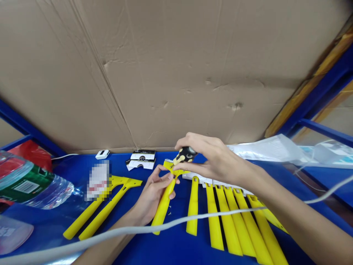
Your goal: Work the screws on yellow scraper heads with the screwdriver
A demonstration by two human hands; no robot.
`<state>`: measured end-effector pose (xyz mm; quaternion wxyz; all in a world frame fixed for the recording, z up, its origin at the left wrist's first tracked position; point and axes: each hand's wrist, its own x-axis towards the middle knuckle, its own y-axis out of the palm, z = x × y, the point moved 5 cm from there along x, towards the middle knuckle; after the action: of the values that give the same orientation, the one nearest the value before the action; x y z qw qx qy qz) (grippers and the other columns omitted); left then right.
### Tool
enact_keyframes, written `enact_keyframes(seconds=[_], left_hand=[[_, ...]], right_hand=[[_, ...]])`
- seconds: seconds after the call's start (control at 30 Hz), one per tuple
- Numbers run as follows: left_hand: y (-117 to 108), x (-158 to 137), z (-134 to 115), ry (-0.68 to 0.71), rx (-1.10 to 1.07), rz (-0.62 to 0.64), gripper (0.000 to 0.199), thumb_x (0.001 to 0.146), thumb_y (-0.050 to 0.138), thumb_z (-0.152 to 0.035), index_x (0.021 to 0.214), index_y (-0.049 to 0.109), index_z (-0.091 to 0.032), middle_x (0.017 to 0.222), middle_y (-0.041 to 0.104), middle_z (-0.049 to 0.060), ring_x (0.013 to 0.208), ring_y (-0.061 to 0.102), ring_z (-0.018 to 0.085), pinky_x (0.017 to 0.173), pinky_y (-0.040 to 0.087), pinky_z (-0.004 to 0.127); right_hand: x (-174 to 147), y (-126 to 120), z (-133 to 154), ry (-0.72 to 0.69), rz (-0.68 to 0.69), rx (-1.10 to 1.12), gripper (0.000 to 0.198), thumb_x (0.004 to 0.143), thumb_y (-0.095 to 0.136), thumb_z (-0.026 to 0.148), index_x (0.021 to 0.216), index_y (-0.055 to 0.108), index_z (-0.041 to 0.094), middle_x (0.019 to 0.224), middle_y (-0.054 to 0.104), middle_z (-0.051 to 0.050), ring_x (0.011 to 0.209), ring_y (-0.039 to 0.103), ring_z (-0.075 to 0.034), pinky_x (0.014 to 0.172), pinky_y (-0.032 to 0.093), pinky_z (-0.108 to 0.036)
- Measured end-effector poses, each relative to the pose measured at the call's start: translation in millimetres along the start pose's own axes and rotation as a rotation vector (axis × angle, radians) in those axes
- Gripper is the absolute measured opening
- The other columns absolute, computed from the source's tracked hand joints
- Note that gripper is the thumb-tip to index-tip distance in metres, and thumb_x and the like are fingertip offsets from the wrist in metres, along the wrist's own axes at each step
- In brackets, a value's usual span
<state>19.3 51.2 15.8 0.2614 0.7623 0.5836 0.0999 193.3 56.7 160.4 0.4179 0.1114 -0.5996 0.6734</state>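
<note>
My left hand (154, 189) is closed around the handle of a yellow scraper (163, 206), its wide head pointing away from me. In my right hand (213, 156) is a short screwdriver (185, 154) with a black and cream handle. The screwdriver's tip is at the scraper's head, by a small screw; whether it sits in the screw is too small to tell. Small loose screws (169, 213) lie just right of the held handle. To the right, several more yellow scrapers (216, 221) lie in a row, their far ends partly over white pieces.
Two yellow scrapers (110, 211) lie on the blue table (190, 250) at left. Small white-and-black boxes (142, 160) and a white device (102, 154) stand behind. A large bottle (30, 180) is at far left. A white cable (132, 230) crosses in front; cardboard (171, 73) walls the back.
</note>
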Motion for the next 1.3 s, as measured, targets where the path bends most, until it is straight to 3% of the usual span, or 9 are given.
enact_keyframes(seconds=[0.17,0.33,0.5,0.63,0.87,0.97,1.1,1.3], left_hand=[[-0.8,-0.9,-2.9,0.013,0.031,0.010,0.031,0.090,0.083,-0.023,0.106,0.057,-0.025,0.093,0.067,0.004,0.089,0.066,0.018,0.053,0.047,0.021],[-3.5,1.2,-2.0,0.009,-0.001,0.014,0.032,0.086,0.086,-0.023,0.105,0.059,-0.024,0.095,0.067,0.003,0.091,0.066,0.018,0.053,0.046,0.021],[-5.3,1.7,-2.0,0.000,-0.014,-0.048,0.034,0.085,0.086,-0.022,0.106,0.059,-0.024,0.099,0.067,0.004,0.091,0.066,0.018,0.052,0.046,0.021],[-7.2,2.0,-4.5,0.011,-0.005,-0.078,0.033,0.087,0.084,-0.020,0.107,0.058,-0.024,0.100,0.069,0.005,0.091,0.067,0.018,0.053,0.046,0.022],[-1.8,-0.9,-7.7,0.026,0.020,-0.033,0.034,0.083,0.088,-0.023,0.103,0.060,-0.024,0.094,0.068,0.003,0.088,0.067,0.019,0.054,0.047,0.023],[-2.5,0.8,-9.6,0.028,0.001,-0.047,0.037,0.080,0.091,-0.022,0.100,0.059,-0.024,0.095,0.069,0.003,0.087,0.067,0.019,0.053,0.047,0.022],[-7.2,3.6,-15.6,0.041,0.016,-0.073,0.038,0.081,0.089,-0.021,0.103,0.059,-0.024,0.096,0.069,0.004,0.087,0.067,0.019,0.054,0.047,0.022],[-5.7,0.8,-30.1,0.121,0.010,0.002,0.037,0.085,0.084,-0.018,0.112,0.060,-0.025,0.101,0.069,0.005,0.083,0.066,0.018,0.051,0.047,0.022]], right_hand=[[-0.4,-4.5,-1.9,0.052,-0.089,-0.031,0.030,0.100,0.075,0.040,0.116,0.060,0.020,0.106,0.073,-0.005,0.089,0.069,-0.018,0.079,0.054,-0.030],[-0.1,-3.0,4.9,0.079,0.044,0.068,0.031,0.104,0.067,0.031,0.130,0.056,0.018,0.129,0.069,-0.012,0.111,0.069,-0.022,0.093,0.056,-0.036],[-0.4,0.0,4.6,0.041,0.074,0.100,0.032,0.108,0.061,0.028,0.139,0.055,0.020,0.128,0.072,-0.010,0.110,0.071,-0.021,0.093,0.056,-0.034],[-0.9,1.3,2.8,-0.015,0.058,0.048,0.022,0.109,0.061,0.036,0.123,0.063,0.019,0.108,0.072,-0.008,0.090,0.067,-0.019,0.080,0.052,-0.031],[-0.2,-6.7,1.9,0.071,-0.010,-0.120,0.036,0.102,0.069,0.053,0.092,0.061,0.019,0.078,0.063,0.000,0.065,0.055,-0.013,0.060,0.037,-0.028],[0.0,-10.8,2.4,0.120,0.102,-0.184,0.037,0.101,0.069,0.055,0.091,0.065,0.019,0.078,0.068,-0.002,0.063,0.058,-0.015,0.058,0.033,-0.030],[-3.9,-19.6,-1.8,0.263,0.268,-0.198,0.024,0.098,0.075,0.048,0.099,0.078,0.024,0.080,0.077,-0.004,0.069,0.069,-0.020,0.061,0.038,-0.031],[-13.5,-31.7,-19.1,0.363,0.358,-0.323,0.015,0.096,0.073,0.039,0.092,0.072,0.024,0.072,0.072,-0.002,0.058,0.061,-0.019,0.055,0.029,-0.032]])
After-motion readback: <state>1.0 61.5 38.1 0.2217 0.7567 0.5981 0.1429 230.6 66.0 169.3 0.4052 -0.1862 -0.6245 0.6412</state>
